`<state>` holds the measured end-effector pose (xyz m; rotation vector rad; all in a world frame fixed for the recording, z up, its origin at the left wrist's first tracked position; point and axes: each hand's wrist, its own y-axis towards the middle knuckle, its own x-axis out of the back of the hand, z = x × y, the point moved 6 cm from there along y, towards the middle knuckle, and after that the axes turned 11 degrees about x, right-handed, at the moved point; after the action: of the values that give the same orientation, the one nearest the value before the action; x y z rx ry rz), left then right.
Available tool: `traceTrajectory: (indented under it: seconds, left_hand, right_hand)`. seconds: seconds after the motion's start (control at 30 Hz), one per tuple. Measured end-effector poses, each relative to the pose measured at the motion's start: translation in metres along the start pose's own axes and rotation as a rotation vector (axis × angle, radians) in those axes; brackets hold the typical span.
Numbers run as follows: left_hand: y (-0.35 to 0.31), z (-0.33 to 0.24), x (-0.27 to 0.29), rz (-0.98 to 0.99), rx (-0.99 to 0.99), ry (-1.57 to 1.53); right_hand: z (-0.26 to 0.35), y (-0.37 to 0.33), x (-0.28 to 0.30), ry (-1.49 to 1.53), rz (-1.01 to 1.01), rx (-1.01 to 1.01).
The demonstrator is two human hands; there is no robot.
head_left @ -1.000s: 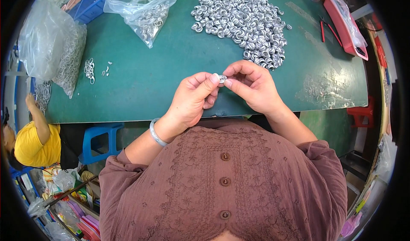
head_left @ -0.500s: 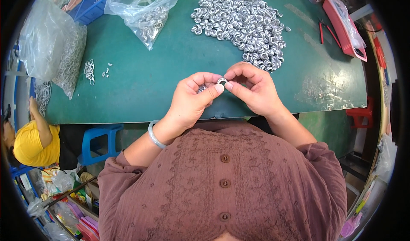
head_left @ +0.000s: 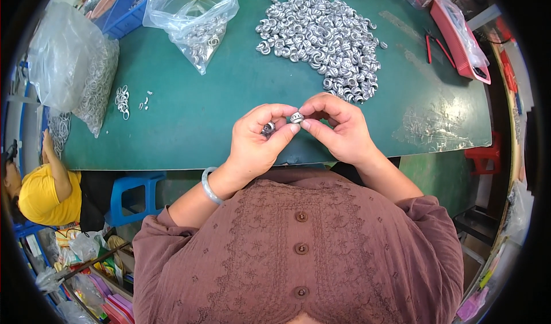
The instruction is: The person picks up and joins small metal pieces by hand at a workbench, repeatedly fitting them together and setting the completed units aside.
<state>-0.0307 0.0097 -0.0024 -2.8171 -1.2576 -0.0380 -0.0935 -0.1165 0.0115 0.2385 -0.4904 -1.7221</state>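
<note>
Between the fingertips of both hands I hold a small silver ring (head_left: 297, 118), its patterned outer face turned up. My left hand (head_left: 259, 134) pinches it from the left with thumb and forefinger. More silver rings (head_left: 268, 129) sit tucked in the curl of that same palm, partly hidden by the fingers. My right hand (head_left: 338, 126) has its thumb and forefinger closed at the ring's right side. Beyond my hands, a large heap of similar silver rings (head_left: 321, 34) is spread over the green table (head_left: 189, 132).
A clear bag of metal pieces (head_left: 198, 40) and a bulging bag of wire-like rings (head_left: 97, 88) lie left. Nearby are thin rings (head_left: 122, 102). A blue crate (head_left: 123, 14), red-handled pliers (head_left: 439, 47) and a pink basket (head_left: 456, 34) stand farther off. A person in yellow (head_left: 49, 195) sits left.
The ring between my fingertips has turned from showing its open hole to showing its patterned outer face. Both hands have shifted slightly toward me, and the rings in my left palm show more.
</note>
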Motion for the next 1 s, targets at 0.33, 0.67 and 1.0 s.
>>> traceTrajectory:
  seconds: [0.33, 0.67, 1.0]
  left_hand:
    - [-0.003, -0.003, 0.000, -0.003, -0.038, 0.036]
    - [-0.007, -0.022, -0.003, -0.027, -0.200, 0.240]
    - [-0.006, -0.028, -0.003, -0.038, -0.342, 0.313]
  right_hand:
    - [0.004, -0.001, 0.000, 0.000, -0.011, 0.088]
    - [-0.007, -0.007, -0.003, 0.216, -0.027, -0.143]
    - [-0.010, -0.010, -0.008, 0.357, -0.051, -0.292]
